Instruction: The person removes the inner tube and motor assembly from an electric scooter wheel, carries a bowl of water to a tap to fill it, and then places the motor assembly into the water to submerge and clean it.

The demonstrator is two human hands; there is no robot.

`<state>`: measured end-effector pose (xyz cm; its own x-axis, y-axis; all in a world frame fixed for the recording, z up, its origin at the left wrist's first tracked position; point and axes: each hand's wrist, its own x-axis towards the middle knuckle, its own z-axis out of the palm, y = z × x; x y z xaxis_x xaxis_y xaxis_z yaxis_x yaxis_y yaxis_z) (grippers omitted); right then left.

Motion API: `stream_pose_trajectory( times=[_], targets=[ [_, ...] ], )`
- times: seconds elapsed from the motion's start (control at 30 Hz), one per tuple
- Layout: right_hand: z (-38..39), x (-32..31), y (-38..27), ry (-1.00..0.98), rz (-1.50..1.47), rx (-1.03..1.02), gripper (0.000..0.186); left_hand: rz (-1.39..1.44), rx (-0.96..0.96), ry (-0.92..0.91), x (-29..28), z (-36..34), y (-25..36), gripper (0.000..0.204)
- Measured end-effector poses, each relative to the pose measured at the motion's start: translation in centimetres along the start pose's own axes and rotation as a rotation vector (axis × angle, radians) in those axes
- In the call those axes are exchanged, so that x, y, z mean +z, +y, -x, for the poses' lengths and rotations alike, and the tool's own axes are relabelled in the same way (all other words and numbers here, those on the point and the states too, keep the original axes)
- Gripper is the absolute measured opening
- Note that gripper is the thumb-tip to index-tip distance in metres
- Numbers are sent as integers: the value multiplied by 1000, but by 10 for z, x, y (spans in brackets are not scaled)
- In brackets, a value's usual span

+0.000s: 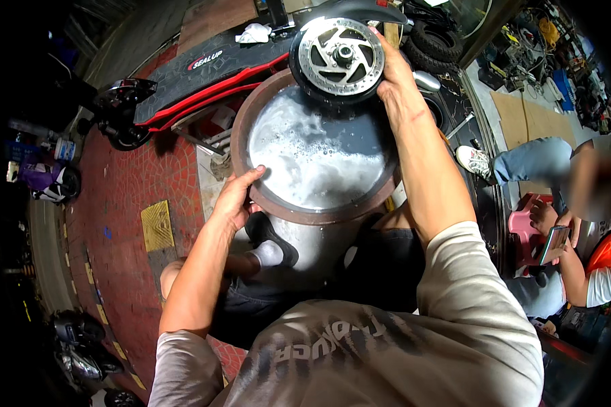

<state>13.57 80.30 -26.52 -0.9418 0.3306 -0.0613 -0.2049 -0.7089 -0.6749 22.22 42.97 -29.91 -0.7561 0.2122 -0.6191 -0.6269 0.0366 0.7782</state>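
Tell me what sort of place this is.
Likely a roadside vehicle-repair spot: there's a wheel with a brake disc, a basin of cloudy water, and stacked tyres.

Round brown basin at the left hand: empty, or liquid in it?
Not empty: the basin holds liquid, shown by bubbles afloat on a cloudy, light-reflecting surface inside its rim. How deep cannot be told.

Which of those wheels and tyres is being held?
The wheel with the slotted disc, gripped by the right hand at the far side of the basin; no hand touches the stacked black tyres.
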Motion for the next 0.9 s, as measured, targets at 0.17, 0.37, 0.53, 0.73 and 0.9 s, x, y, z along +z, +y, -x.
stream_pose_trajectory(
  times=[0.17,0.37,0.53,0.73,0.9],
  targets=[
    [-11,-13,0,16,-19,29,37,128,-103,-65,-1,-4,-32,46],
    [5,3,-7,132,152,-35,49,343,-69,7,8,-8,-44,28],
    [18,10,-9,127,349,-182,51,347,-23,74,8,-16,-55,11],
    [13,-1,-15,166,788,-134,57,331,-49,76,-4,-7,-61,18],
    [12,-12,-25,188,959,-202,63,452,-38,82,-1,4,-64,61]
  ],
)
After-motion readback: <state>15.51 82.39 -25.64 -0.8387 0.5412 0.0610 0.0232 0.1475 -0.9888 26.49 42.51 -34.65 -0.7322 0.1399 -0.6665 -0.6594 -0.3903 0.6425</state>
